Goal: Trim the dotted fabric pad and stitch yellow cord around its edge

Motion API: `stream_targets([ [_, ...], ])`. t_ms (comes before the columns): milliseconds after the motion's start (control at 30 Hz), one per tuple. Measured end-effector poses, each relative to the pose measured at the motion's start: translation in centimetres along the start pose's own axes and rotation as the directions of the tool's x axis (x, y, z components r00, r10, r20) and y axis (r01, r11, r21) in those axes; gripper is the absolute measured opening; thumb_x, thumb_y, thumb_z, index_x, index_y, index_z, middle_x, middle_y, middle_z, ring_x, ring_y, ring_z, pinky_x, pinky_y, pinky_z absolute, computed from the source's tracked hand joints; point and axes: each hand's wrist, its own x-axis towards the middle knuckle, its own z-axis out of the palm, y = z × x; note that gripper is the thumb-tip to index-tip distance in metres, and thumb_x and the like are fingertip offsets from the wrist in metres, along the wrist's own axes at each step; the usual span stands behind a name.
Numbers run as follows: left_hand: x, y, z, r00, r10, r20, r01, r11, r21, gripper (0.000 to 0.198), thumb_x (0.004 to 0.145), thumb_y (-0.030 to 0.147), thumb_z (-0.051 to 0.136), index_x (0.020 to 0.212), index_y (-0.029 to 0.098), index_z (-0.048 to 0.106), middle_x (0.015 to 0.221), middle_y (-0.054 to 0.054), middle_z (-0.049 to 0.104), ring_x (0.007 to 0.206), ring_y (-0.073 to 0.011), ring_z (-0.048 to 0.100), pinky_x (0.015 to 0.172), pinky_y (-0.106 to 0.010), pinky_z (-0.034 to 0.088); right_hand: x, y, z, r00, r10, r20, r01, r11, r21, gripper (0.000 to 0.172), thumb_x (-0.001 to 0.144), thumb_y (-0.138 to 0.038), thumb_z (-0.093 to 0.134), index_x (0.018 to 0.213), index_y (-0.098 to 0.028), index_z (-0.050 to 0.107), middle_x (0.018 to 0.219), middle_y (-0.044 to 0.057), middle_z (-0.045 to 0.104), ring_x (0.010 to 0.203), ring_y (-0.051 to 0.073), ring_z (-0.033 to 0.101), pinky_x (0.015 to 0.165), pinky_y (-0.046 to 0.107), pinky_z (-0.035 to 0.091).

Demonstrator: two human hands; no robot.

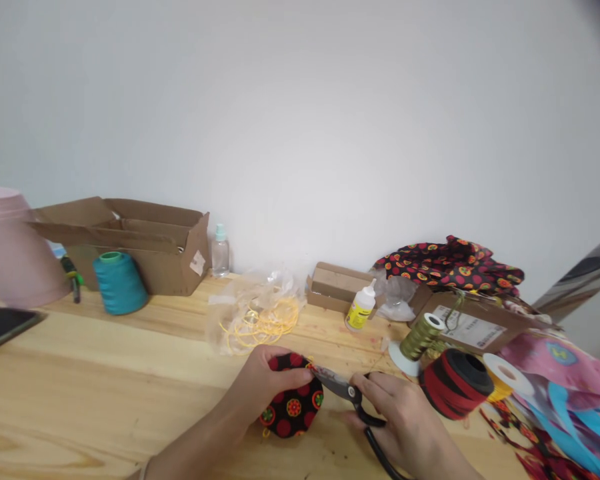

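My left hand (265,383) grips a rounded piece of patterned fabric (293,407), black with red dots and bright flower shapes, thumb on top. A small yellow loop (266,433) shows at its lower left edge. My right hand (403,413) is closed around the black handles of a pair of scissors (353,392). The blade tips meet the fabric's upper right edge, close to my left thumb. Whether the blades are fully closed there is too small to tell.
Behind my hands lies a plastic bag with yellow cord (275,320). A glue bottle (360,308), olive thread spool (420,337) and red thread cone (455,383) stand right, near fabric scraps (570,380). Leftward are a teal thread cone (120,283), cardboard box (180,260), pink bin (20,247) and phone (5,325).
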Motion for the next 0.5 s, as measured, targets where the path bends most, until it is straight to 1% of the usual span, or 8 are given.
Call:
stream_targets([
  [100, 0.13, -0.22, -0.11, 1.0, 0.005, 0.009, -0.005, 1.0, -0.008, 0.023, 0.049, 0.03, 0.072, 0.061, 0.01, 0.067, 0.052, -0.003, 0.066, 0.053, -0.0172, 0.059, 0.054, -0.026, 0.044, -0.15, 0.06, 0.18, 1.0, -0.013, -0.023, 0.013, 1.0, -0.002, 0.018, 0.074, -0.026, 0.055, 0.088, -0.015, 0.053, 0.062, 0.003, 0.057, 0.053, 0.014, 0.051, 0.047, 0.023, 0.032],
  [233, 0.28, -0.5, -0.26, 0.999, 0.027, 0.022, -0.027, 1.0, 0.006, 0.021, 0.051, 0.029, 0.071, 0.06, 0.01, 0.067, 0.051, -0.003, 0.065, 0.051, -0.0166, 0.058, 0.053, -0.026, 0.043, -0.26, 0.08, 0.45, 0.999, -0.016, -0.043, 0.016, 1.0, -0.009, 0.018, 0.074, -0.023, 0.055, 0.089, -0.015, 0.052, 0.062, 0.003, 0.057, 0.052, 0.014, 0.051, 0.046, 0.022, 0.031],
  [367, 0.38, -0.65, -0.25, 1.0, 0.001, 0.02, -0.002, 1.0, 0.015, 0.026, 0.05, 0.032, 0.071, 0.064, 0.01, 0.068, 0.053, -0.003, 0.066, 0.054, -0.018, 0.059, 0.054, -0.026, 0.044, -0.21, 0.06, 0.56, 0.997, -0.039, -0.061, 0.037, 0.999, -0.036, 0.018, 0.074, -0.024, 0.054, 0.09, -0.015, 0.051, 0.061, 0.002, 0.056, 0.052, 0.014, 0.05, 0.046, 0.023, 0.03],
  [500, 0.41, -0.65, -0.16, 1.0, -0.009, 0.01, 0.009, 1.0, 0.015, 0.029, 0.047, 0.036, 0.071, 0.06, 0.01, 0.067, 0.049, -0.003, 0.064, 0.051, -0.0177, 0.058, 0.052, -0.026, 0.043, -0.25, 0.17, 0.72, 0.996, -0.062, -0.068, 0.057, 0.995, -0.085, 0.016, 0.075, -0.022, 0.052, 0.089, -0.015, 0.05, 0.059, 0.002, 0.056, 0.049, 0.013, 0.049, 0.045, 0.023, 0.028],
])
